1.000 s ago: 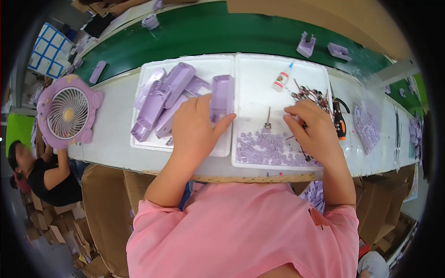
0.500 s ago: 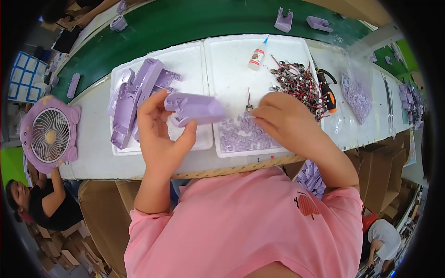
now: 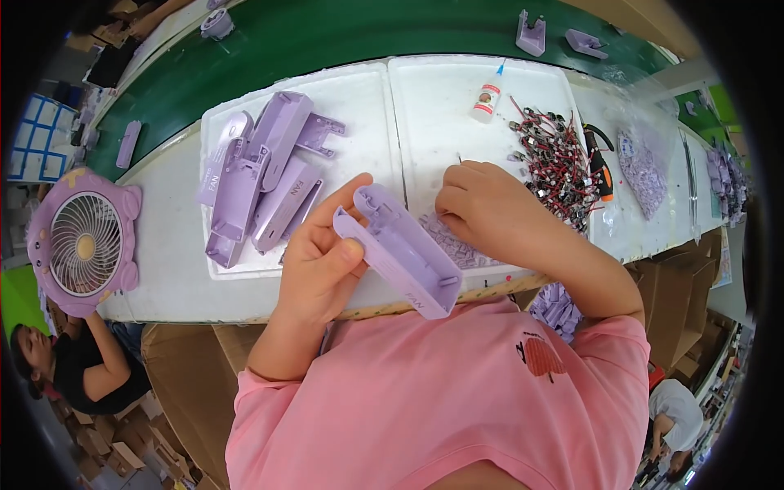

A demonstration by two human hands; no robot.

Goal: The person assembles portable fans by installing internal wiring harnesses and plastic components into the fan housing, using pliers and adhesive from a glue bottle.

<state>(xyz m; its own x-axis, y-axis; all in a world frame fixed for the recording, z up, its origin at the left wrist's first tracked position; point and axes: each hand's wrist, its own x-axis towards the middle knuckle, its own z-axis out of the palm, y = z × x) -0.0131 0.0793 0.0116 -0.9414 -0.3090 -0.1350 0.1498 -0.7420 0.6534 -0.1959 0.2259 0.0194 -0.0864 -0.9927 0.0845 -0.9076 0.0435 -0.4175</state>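
Observation:
Between the thumb and fingers of my left hand point(image 3: 320, 265) is a long, hollow lilac plastic fan housing point(image 3: 412, 255), tilted with its open side up and over the front edge of the bench. My right hand point(image 3: 490, 211) is closed in a pinch above a heap of small lilac plastic pieces point(image 3: 456, 247). A thin wire end shows above its knuckles, but the fingertips hide what they hold. More lilac housings point(image 3: 282, 200) lie piled on the left foam tray point(image 3: 351, 106). On the right foam tray point(image 3: 433, 94) sits a pile of small wired circuit boards point(image 3: 555, 163).
A white bottle with a blue needle tip point(image 3: 487, 96) stands behind the heaps. Right of the boards lie an orange-handled tool point(image 3: 603, 175) and a clear bag of lilac pieces point(image 3: 643, 171). A lilac fan point(image 3: 84, 245) stands at left. Beyond runs a green conveyor point(image 3: 351, 37) carrying housings.
My left hand has turned the housing and brought it nearer and rightward, its open side now facing up. My right hand stays pinched; the wired piece at its fingertips is now mostly hidden.

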